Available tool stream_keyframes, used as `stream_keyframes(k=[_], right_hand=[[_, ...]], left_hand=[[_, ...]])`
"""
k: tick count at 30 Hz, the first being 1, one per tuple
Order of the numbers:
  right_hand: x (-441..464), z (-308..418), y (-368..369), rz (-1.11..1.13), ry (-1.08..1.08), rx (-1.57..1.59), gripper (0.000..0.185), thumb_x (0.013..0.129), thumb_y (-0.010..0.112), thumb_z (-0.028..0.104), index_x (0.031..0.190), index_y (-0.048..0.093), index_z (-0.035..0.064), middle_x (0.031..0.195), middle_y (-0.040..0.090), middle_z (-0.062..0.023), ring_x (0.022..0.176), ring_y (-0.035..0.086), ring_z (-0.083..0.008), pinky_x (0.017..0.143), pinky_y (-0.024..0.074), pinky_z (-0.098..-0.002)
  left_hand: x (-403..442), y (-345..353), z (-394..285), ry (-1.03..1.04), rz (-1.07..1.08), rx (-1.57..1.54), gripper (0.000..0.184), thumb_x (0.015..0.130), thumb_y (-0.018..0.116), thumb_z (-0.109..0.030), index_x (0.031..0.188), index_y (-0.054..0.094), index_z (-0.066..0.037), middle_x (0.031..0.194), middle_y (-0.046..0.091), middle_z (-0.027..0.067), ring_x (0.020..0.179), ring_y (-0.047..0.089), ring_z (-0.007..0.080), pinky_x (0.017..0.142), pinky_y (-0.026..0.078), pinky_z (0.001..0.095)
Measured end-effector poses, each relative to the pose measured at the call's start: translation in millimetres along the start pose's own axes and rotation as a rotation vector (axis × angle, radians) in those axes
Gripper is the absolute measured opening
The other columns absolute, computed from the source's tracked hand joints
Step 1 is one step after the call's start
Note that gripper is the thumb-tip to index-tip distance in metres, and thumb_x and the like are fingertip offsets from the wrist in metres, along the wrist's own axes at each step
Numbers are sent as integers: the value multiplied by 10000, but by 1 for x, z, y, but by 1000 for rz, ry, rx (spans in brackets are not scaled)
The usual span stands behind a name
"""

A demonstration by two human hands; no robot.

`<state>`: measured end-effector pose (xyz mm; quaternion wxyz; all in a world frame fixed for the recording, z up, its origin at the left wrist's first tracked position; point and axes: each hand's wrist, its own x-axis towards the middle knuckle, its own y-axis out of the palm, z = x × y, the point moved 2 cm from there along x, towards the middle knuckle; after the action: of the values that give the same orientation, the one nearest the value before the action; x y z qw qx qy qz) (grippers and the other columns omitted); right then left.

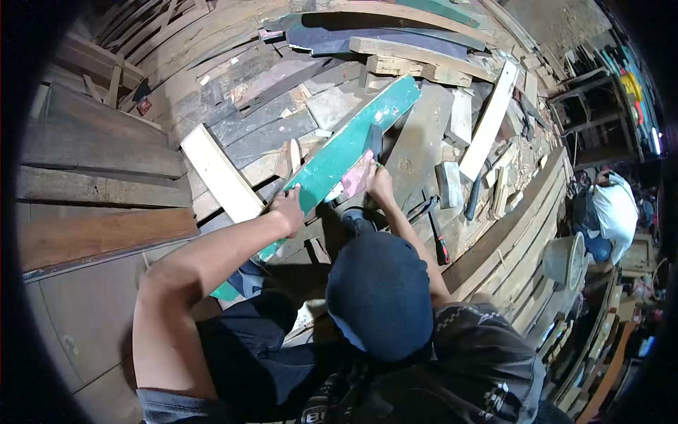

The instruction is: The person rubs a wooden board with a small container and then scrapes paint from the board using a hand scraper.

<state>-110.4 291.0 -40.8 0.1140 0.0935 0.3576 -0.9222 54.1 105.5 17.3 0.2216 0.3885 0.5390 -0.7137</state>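
Observation:
A long green board [353,134] runs diagonally across the middle of the view. My left hand [286,210] grips its lower part, with fingers wrapped over the edge. Beside the board's right edge, my right hand [379,185] is closed, but what it holds is not clear. A pink piece [357,174] lies against its fingers, and a dark tool head [376,138] shows just above, over the board. Below the hands is a dark blue cap [381,293].
A pale plank [220,172] lies left of the board, another [491,120] to the right. Pincers [422,208] and a red-and-black-handled tool [441,247] lie right of my right hand. A bucket [563,260] and a person in white [614,212] are farther right.

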Motion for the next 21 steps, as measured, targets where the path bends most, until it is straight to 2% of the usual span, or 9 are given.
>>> stream_keyframes(k=[2,3,8,10,11,12,15,17,21], right_hand=[[26,-7,6,-38,-83,-27,568,987,372,430,971,640,-70,967,624,-350,975,600,-505,838,471,-535],[34,-9,10,2,-1,-52,590,987,360,445,974,631,-80,930,624,-356,960,606,-502,833,470,-537],[28,-15,5,-56,-33,-94,625,989,364,455,966,624,-112,895,617,-373,942,613,-504,822,472,-543],[3,-7,2,-23,-65,-78,590,991,390,430,972,618,-113,871,605,-388,929,614,-509,817,462,-557],[-17,-3,-2,44,-28,110,563,991,404,405,931,620,-111,857,597,-395,916,612,-516,812,457,-561],[-8,-15,4,31,-59,21,549,986,408,398,962,621,-107,894,607,-385,929,610,-516,828,465,-552],[32,-33,17,-39,-94,-145,571,987,384,417,968,627,-100,935,620,-368,939,612,-509,838,482,-533],[58,-8,2,84,-9,121,600,986,375,439,925,632,-100,918,623,-363,937,619,-496,825,484,-529],[65,12,-3,-90,-106,13,609,989,364,448,881,631,-89,838,639,-333,893,635,-478,757,493,-516]], left_hand=[[2,1,-2,-5,-13,-23,572,827,619,-338,1283,567,3,1540,172,291,1356,352,328,1105,288,463],[2,3,0,-10,-17,-33,551,828,619,-338,1270,586,-11,1538,176,291,1357,351,327,1105,288,462],[3,10,4,1,-17,47,783,844,600,-382,1407,342,96,1549,142,282,1375,329,306,1136,262,439],[3,19,1,12,-36,90,803,843,606,-391,1420,326,92,1552,127,281,1386,310,304,1139,256,440],[5,18,4,8,-57,114,814,842,609,-396,1426,317,90,1554,120,280,1391,301,303,1141,253,441],[5,15,3,-1,-31,94,837,832,628,-376,1442,290,87,1558,105,278,1403,278,302,1136,252,459],[5,9,2,1,17,45,764,812,637,-339,1401,384,77,1558,95,279,1390,292,320,1127,263,464],[-5,0,1,19,19,20,732,806,641,-337,1372,427,75,1554,110,280,1383,303,321,1119,278,454],[-3,1,4,20,-18,7,693,805,641,-340,1335,474,73,1546,138,285,1378,313,323,1102,302,448]])
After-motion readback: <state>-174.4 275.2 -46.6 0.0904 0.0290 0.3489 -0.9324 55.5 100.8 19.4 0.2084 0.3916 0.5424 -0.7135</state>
